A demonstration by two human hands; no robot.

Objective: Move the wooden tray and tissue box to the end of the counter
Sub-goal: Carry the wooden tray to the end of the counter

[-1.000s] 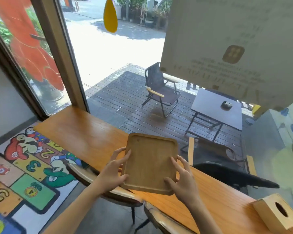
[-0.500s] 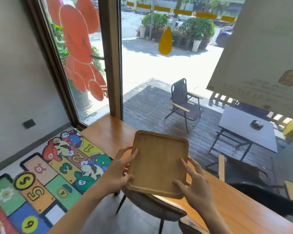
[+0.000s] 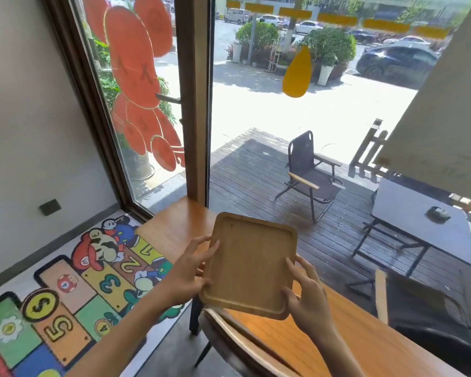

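A rectangular wooden tray (image 3: 249,265) with a raised rim hangs in the air above the orange-brown wooden counter (image 3: 174,232), held between both hands. My left hand (image 3: 186,276) grips its left edge, thumb on top. My right hand (image 3: 307,295) clasps its right edge near the lower corner. The tray is slightly tilted and sits over the counter's left part, near the window frame. The tissue box is out of view.
The counter runs along a big window and ends at the wooden window post (image 3: 192,104). A chair (image 3: 229,338) stands tucked under the counter just below the tray. A colourful number mat (image 3: 65,295) covers the floor at left.
The tray, held in both hands, has travelled left along the counter toward its window end. The view has swung left, and the tissue box at the right has dropped out of sight.
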